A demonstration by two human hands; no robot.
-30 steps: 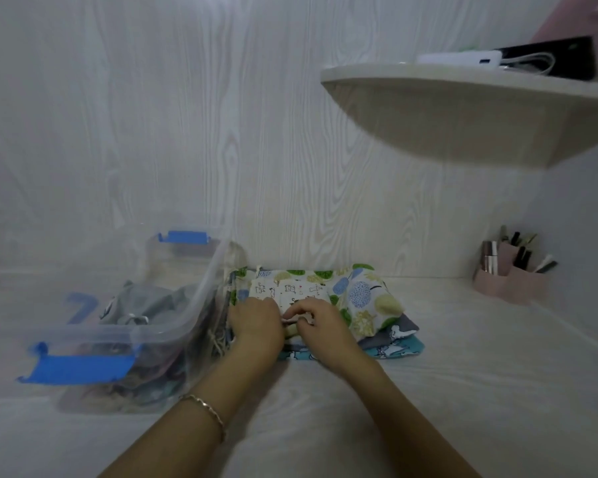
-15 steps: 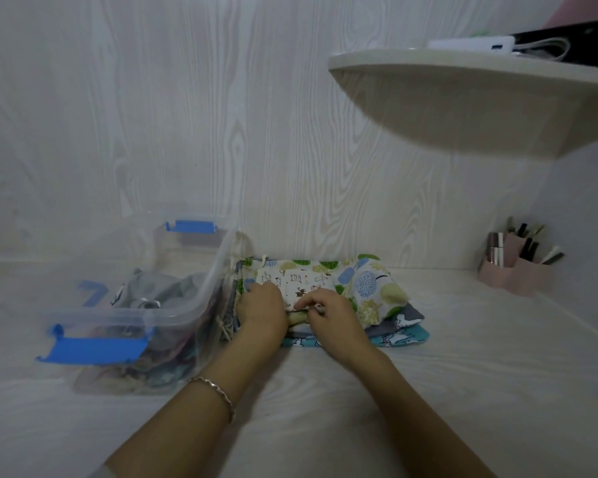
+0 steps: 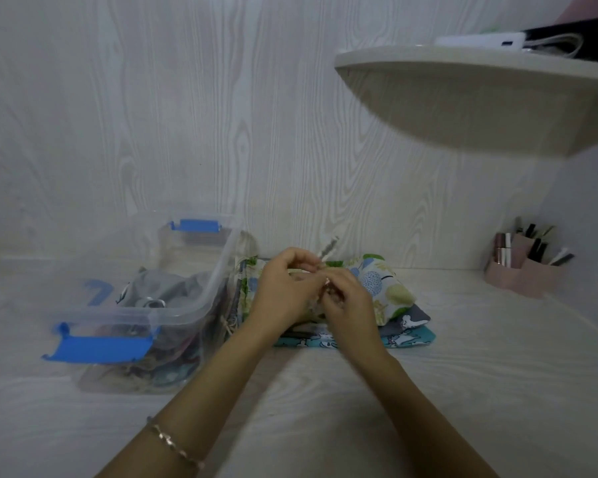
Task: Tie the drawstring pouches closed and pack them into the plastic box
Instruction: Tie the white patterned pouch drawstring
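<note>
Near the middle of the bench (image 3: 325, 408), just right of the plastic box (image 3: 118, 317), I am watching both hands meeting above the stack of pouches (image 3: 390, 291). The left hand (image 3: 283, 291) is curling its fingers and pinching the drawstring (image 3: 328, 248), whose loose end is sticking up past the fingertips toward the wall. The right hand (image 3: 349, 305) is pressing close against the left, its fingers curled on the same cord, though blur is hiding the exact grip. Under them the leaf-print pouch is lying on top, with a grey pouch (image 3: 413, 317) and a teal pouch (image 3: 408, 339) showing beneath it at the right edge. Inside the open box, several packed pouches (image 3: 173, 288) are lying in a heap, and its blue latch (image 3: 97, 348) is hanging at the near end. A bracelet (image 3: 173, 446) is sitting on the left wrist. Off to the right a pink organiser (image 3: 522, 274) is standing against the wall, below a shelf (image 3: 480, 98).
</note>
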